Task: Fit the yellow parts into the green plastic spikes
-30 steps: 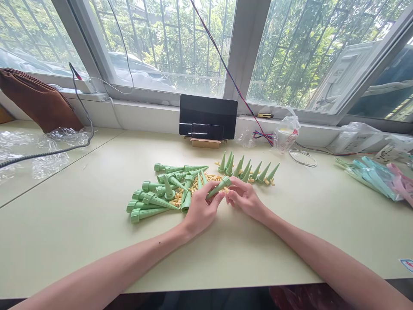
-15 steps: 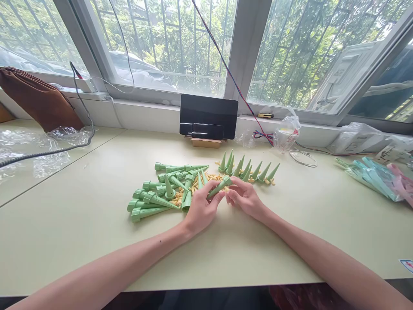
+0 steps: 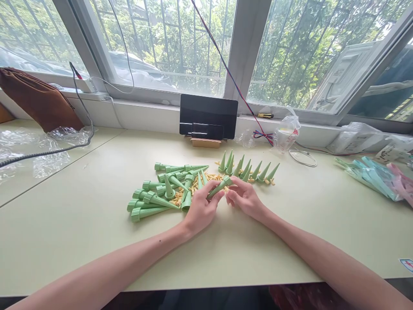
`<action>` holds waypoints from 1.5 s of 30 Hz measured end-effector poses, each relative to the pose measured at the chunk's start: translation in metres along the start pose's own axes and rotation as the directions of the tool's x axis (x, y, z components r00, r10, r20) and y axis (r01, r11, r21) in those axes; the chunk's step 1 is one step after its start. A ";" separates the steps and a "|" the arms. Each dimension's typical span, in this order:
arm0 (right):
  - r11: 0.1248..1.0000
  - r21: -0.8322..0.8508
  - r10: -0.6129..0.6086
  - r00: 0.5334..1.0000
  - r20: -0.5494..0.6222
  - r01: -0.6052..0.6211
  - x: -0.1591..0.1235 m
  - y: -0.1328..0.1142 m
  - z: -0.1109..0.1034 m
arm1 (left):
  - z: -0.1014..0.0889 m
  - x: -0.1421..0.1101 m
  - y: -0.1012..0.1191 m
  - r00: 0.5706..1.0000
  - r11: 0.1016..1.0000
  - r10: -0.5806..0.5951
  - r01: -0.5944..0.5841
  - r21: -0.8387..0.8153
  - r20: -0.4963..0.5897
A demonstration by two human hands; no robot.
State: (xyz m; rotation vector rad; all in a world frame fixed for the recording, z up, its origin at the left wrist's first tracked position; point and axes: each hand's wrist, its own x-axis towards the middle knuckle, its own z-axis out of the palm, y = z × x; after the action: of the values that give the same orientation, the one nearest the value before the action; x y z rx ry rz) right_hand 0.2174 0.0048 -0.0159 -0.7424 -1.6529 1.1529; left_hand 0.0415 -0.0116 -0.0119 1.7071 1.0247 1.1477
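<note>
My left hand point(image 3: 202, 210) is closed around a green plastic watering spike point(image 3: 220, 187), its wide capped end pointing up and to the right. At that end my right hand point(image 3: 248, 199) pinches a small yellow plastic piece point(image 3: 226, 189), with the fingertips touching or very near the cap. Left of my hands lies a pile of green spikes point(image 3: 158, 200), several on their sides and a few standing tip up. Small yellow pieces point(image 3: 211, 177) are heaped among them. Beyond my right hand, several green spikes point(image 3: 254, 173) stand in rows, with yellow pieces at their bases.
A dark tablet point(image 3: 209, 113) leans on a stand at the back of the table point(image 3: 245, 254). Behind my right hand are a bagged cup point(image 3: 286, 134) and a coiled white cable point(image 3: 303, 158). Plastic bags point(image 3: 371, 176) lie right; a brown bag point(image 3: 40, 99) and clear wrap point(image 3: 51, 159) lie left.
My hands stay almost in place, with only a slight shift of the right fingers at the spike's capped end. The piles and rows look the same.
</note>
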 end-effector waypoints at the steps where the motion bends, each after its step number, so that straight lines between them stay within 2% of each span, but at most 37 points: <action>1: 1.000 -0.007 0.000 1.000 -0.004 0.000 0.000 0.000 0.000 | 0.000 0.000 0.000 1.000 1.000 0.003 -0.003 -0.001 0.004; 15: 1.000 -0.023 0.019 1.000 -0.008 -0.019 -0.001 -0.001 0.000 | 0.000 0.001 -0.001 1.000 1.000 0.001 -0.001 0.017 -0.008; 27: 0.997 -0.059 0.041 0.999 -0.020 -0.042 -0.003 0.003 -0.001 | 0.001 0.000 0.000 1.000 1.000 -0.017 0.017 0.012 0.023; 37: 0.995 -0.053 0.084 0.996 -0.018 -0.084 0.000 0.006 -0.002 | 0.001 0.002 0.003 0.988 0.989 -0.096 0.108 -0.100 0.119; 45: 0.994 -0.078 0.076 0.997 -0.023 -0.078 0.001 0.006 -0.002 | 0.002 0.003 -0.005 0.982 0.974 -0.141 0.160 -0.163 0.122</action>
State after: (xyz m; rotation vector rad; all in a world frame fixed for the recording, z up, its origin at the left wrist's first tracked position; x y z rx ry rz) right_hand 0.2186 0.0080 -0.0207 -0.8715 -1.6733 1.1354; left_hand 0.0434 -0.0076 -0.0159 1.5120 0.9417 1.0030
